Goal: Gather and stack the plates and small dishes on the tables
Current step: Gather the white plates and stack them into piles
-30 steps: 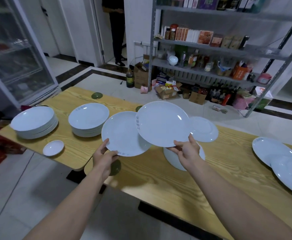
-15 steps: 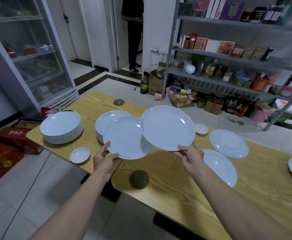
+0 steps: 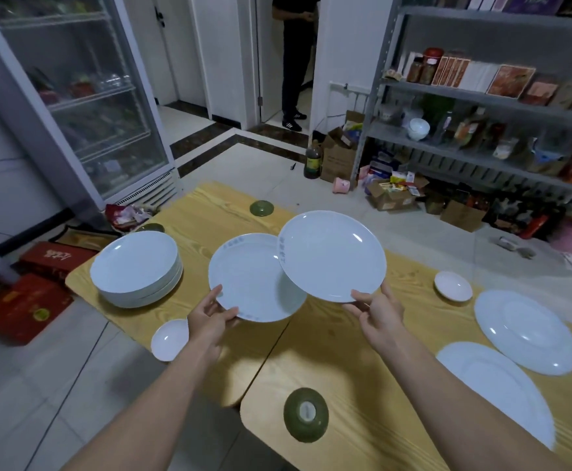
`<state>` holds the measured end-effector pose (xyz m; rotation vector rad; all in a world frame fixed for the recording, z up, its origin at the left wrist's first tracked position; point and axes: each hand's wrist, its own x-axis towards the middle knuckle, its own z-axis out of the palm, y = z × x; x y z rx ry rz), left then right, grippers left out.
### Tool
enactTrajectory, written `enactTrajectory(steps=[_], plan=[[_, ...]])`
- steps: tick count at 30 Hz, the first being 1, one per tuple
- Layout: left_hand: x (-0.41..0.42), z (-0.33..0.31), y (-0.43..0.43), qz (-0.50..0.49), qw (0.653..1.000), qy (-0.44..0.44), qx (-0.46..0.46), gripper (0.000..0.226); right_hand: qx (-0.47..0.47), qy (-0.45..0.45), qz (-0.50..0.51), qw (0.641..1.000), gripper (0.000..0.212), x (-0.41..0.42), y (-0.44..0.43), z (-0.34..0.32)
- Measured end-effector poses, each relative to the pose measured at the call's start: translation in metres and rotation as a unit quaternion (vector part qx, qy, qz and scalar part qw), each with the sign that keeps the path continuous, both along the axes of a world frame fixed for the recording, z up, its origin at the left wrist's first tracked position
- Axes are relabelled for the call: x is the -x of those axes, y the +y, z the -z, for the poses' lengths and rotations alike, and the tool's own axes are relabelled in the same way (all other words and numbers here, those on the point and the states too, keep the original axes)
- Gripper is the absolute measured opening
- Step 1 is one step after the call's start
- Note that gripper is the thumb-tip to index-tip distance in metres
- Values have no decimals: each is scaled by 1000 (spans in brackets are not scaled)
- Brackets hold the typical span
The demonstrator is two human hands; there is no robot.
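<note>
My left hand [image 3: 209,322] grips the near rim of a white plate [image 3: 250,283] held above the wooden tables [image 3: 203,219]. My right hand [image 3: 378,311] grips a second white plate [image 3: 332,254], which is tilted and overlaps the first plate's right edge. A tall stack of white plates [image 3: 138,266] stands to the left. The second stack lies hidden under the left plate. A small white dish [image 3: 169,339] sits at the near left edge, another small dish [image 3: 452,285] at the right. Two large flat plates [image 3: 525,331] [image 3: 495,389] lie at the right.
An upturned green bowl [image 3: 306,414] sits at the near table edge, and two green dishes [image 3: 261,208] [image 3: 151,228] lie at the far left end. A glass-door fridge [image 3: 84,96] stands left, metal shelving [image 3: 481,107] right. A person [image 3: 294,56] stands in the doorway.
Both hands have carried their plates leftward over the second stack, which the left plate now covers. My view has shifted left and the tall stack appears nearer.
</note>
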<state>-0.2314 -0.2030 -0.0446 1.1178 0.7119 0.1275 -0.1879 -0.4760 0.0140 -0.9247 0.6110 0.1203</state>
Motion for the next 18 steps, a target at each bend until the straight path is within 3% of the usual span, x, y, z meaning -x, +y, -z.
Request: enactTrajectory(steps=[7, 18], plan=[[-43, 5, 26, 5, 1000, 23, -15, 53, 5, 18, -27, 999, 85, -50, 23, 11], [-74, 19, 71, 124, 985, 56, -109, 38, 6, 50, 6, 999, 86, -67, 85, 32]])
